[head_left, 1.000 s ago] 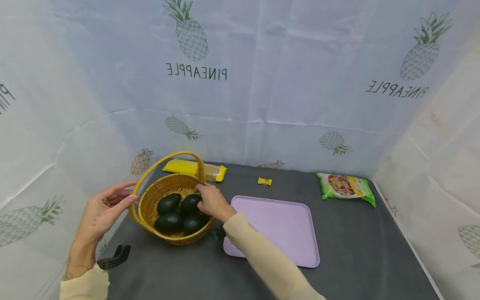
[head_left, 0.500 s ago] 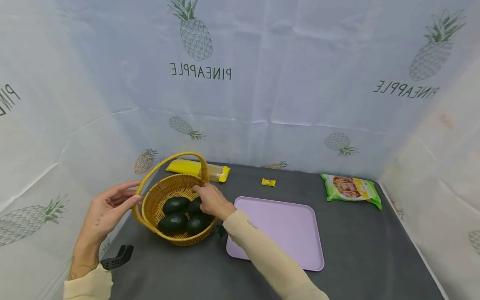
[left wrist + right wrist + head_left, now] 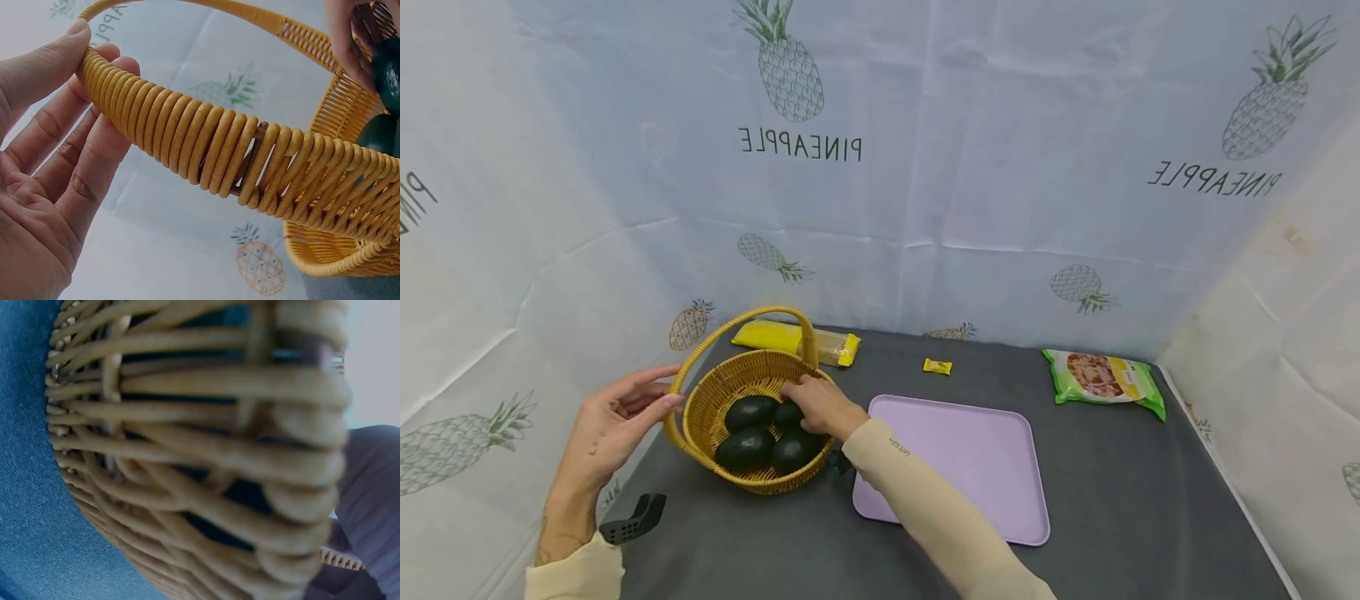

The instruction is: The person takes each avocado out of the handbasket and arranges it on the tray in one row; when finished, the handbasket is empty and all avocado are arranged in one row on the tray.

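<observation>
A yellow wicker basket [image 3: 772, 482] stands on the left of the table with several dark green avocados in it. My left hand [image 3: 613, 425] pinches the side of its arched handle [image 3: 169, 128] between thumb and fingertips. My right hand [image 3: 825, 406] reaches over the right rim, fingers curled down around the back right avocado [image 3: 786, 415], which it partly covers. Another avocado [image 3: 751, 412] lies just left of it, and a front avocado [image 3: 745, 450] sits nearer me. In the right wrist view, the basket's woven wall [image 3: 187, 412] hides most of the fingers.
Right of the basket lies a lilac tray [image 3: 966, 467], partly under my right forearm. A yellow pack of noodles [image 3: 775, 336] is behind the basket. Farther right are a small yellow wrapped sweet [image 3: 937, 366] and a green food packet [image 3: 1101, 379]. A pineapple-print curtain [image 3: 880, 192] encloses the table.
My right hand has sunk slightly deeper over the back right avocado. The back left avocado has shifted a little to the right. My left hand stays on the handle.
</observation>
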`<state>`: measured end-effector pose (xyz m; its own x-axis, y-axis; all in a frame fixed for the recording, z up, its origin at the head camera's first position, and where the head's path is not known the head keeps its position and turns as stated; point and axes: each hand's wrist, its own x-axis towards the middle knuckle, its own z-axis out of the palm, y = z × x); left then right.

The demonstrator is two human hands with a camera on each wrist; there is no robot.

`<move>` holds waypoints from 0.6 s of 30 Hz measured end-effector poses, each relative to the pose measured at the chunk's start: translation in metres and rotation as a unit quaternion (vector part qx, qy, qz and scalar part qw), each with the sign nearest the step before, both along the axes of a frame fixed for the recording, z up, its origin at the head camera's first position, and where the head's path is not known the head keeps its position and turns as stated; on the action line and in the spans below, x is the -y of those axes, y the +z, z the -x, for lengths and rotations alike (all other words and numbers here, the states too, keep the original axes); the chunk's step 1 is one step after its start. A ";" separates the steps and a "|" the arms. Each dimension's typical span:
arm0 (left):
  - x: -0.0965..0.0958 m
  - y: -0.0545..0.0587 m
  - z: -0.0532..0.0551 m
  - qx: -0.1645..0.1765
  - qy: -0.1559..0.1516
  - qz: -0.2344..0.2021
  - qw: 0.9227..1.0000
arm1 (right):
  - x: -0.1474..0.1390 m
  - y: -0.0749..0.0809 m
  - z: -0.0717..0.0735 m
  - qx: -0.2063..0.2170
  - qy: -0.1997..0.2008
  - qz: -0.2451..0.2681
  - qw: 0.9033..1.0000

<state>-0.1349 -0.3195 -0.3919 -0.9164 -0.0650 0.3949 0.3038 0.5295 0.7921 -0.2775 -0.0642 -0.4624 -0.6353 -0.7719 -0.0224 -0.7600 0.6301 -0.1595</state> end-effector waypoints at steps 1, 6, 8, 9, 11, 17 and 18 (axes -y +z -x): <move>0.000 0.000 0.000 0.000 0.000 0.000 1.000 | 0.001 0.000 0.000 0.004 0.000 -0.005 1.000; 0.001 -0.002 -0.002 0.001 0.002 0.002 1.000 | 0.003 -0.004 0.003 0.035 -0.004 -0.027 0.999; 0.000 -0.002 -0.002 0.001 0.004 0.003 1.000 | 0.004 -0.005 0.004 0.045 -0.006 -0.034 0.998; 0.000 -0.002 -0.001 0.000 0.005 0.005 1.000 | 0.004 -0.005 0.005 0.050 -0.006 -0.036 0.998; 0.000 -0.002 -0.001 -0.001 0.008 0.008 1.000 | 0.005 -0.006 0.007 0.054 -0.007 -0.036 0.998; -0.001 -0.001 -0.001 -0.001 0.012 0.012 1.000 | 0.004 -0.010 0.011 0.052 -0.004 -0.023 0.998; -0.001 -0.001 -0.001 -0.001 0.012 0.013 1.000 | 0.004 -0.010 0.011 0.050 -0.003 -0.022 0.999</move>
